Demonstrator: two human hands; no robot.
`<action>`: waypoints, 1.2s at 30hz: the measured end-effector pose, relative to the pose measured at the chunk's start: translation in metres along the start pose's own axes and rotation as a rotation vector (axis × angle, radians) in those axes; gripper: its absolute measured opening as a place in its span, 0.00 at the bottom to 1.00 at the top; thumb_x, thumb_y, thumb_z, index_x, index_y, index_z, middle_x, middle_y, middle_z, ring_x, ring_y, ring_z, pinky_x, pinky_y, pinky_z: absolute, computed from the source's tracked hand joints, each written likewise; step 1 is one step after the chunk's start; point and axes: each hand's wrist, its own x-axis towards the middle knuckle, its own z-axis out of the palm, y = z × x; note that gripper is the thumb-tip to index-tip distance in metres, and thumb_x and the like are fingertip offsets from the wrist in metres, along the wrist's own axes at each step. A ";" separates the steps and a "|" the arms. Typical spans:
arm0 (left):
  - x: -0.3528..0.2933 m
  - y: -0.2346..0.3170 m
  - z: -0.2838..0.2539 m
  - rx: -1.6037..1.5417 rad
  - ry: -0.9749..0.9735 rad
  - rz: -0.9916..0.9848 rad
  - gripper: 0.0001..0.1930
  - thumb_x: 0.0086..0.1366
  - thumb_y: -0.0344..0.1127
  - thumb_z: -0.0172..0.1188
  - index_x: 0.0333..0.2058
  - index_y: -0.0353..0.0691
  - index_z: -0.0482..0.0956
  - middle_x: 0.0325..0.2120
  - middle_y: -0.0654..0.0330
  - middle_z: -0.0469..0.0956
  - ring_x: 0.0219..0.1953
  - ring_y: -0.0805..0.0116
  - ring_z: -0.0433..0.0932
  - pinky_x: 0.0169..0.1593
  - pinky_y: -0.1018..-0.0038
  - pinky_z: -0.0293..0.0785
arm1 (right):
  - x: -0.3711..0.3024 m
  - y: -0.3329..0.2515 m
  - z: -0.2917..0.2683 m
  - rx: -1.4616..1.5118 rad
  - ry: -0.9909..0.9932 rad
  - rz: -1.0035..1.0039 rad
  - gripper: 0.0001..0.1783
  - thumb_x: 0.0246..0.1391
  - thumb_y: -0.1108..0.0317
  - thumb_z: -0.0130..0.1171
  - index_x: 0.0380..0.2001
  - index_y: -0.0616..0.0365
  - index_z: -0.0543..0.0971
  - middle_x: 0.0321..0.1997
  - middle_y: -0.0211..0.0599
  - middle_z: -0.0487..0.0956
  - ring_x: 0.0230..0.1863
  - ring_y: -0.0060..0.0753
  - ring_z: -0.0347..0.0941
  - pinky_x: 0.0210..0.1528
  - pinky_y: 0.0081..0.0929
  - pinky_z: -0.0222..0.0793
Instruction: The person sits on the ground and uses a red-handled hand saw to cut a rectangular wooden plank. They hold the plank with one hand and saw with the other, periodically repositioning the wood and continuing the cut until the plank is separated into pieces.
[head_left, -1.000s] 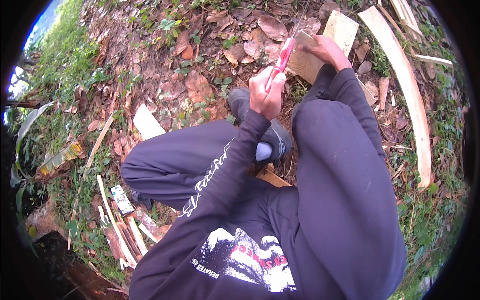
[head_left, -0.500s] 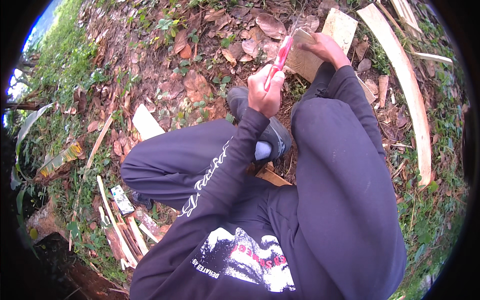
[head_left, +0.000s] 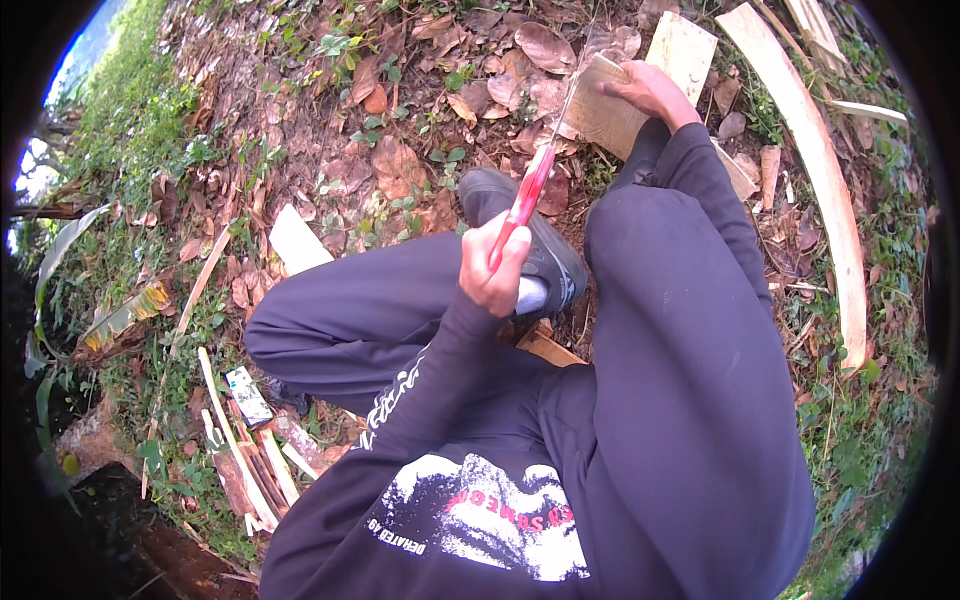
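My left hand (head_left: 492, 265) is closed around the red handle of a saw (head_left: 531, 187). The saw's thin metal blade runs up and away from me, along the left edge of a pale wooden board (head_left: 602, 118). On the far side, my right hand (head_left: 655, 95) grips this board near its edge, thumb and fingers bent over the wood. My right shoe (head_left: 646, 150) rests against the board, partly hidden by my knee. The other dark shoe (head_left: 488, 196) lies just below the saw. Where the blade's teeth meet the wood is too fine to make out.
Long pale planks (head_left: 815, 170) curve along the right side. Thin wood strips (head_left: 250, 460) lie in a pile at lower left, beside a small patterned flat object (head_left: 248, 397). A pale offcut (head_left: 297, 240) sits beyond my left knee. Dry leaves and weeds cover the ground.
My left hand has drawn the saw back toward my body, down and to the left, baring more of its blade. My right hand and the board have stayed nearly in place.
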 end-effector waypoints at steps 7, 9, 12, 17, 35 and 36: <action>-0.020 0.017 -0.012 -0.059 0.069 0.072 0.12 0.62 0.32 0.51 0.22 0.33 0.68 0.12 0.64 0.65 0.15 0.77 0.62 0.21 0.75 0.57 | -0.004 0.004 0.011 -0.028 0.079 0.024 0.43 0.46 0.30 0.59 0.47 0.63 0.78 0.46 0.57 0.79 0.49 0.53 0.77 0.52 0.42 0.71; 0.000 0.024 -0.005 -0.103 0.065 0.073 0.12 0.62 0.32 0.50 0.21 0.33 0.68 0.12 0.66 0.65 0.15 0.79 0.62 0.21 0.76 0.56 | -0.005 0.003 0.007 -0.035 0.090 0.027 0.43 0.46 0.30 0.59 0.47 0.63 0.78 0.45 0.57 0.79 0.49 0.53 0.76 0.52 0.43 0.70; 0.036 0.018 0.010 -0.123 0.092 0.076 0.12 0.63 0.32 0.50 0.21 0.33 0.69 0.13 0.66 0.65 0.16 0.79 0.62 0.21 0.76 0.57 | -0.005 0.000 0.009 -0.033 0.082 0.012 0.43 0.47 0.30 0.58 0.47 0.63 0.78 0.45 0.57 0.80 0.49 0.54 0.76 0.52 0.43 0.70; 0.081 -0.004 0.033 -0.115 0.068 0.105 0.11 0.66 0.34 0.50 0.23 0.39 0.69 0.15 0.71 0.63 0.16 0.86 0.57 0.19 0.83 0.49 | -0.006 0.000 0.012 -0.005 0.077 -0.005 0.41 0.47 0.31 0.58 0.45 0.62 0.79 0.44 0.56 0.80 0.48 0.53 0.77 0.51 0.43 0.71; -0.033 0.009 -0.009 -0.035 0.013 -0.041 0.12 0.63 0.34 0.49 0.22 0.34 0.68 0.13 0.66 0.62 0.15 0.79 0.59 0.21 0.76 0.53 | -0.001 0.001 0.018 -0.038 0.057 -0.021 0.39 0.48 0.31 0.58 0.42 0.61 0.80 0.43 0.54 0.81 0.46 0.52 0.78 0.49 0.44 0.72; -0.036 0.008 -0.010 -0.032 0.009 -0.052 0.12 0.63 0.33 0.49 0.23 0.33 0.69 0.12 0.64 0.63 0.15 0.76 0.61 0.22 0.73 0.56 | -0.002 0.005 0.023 -0.029 0.080 -0.035 0.39 0.48 0.32 0.58 0.40 0.63 0.80 0.40 0.55 0.80 0.44 0.52 0.78 0.48 0.43 0.71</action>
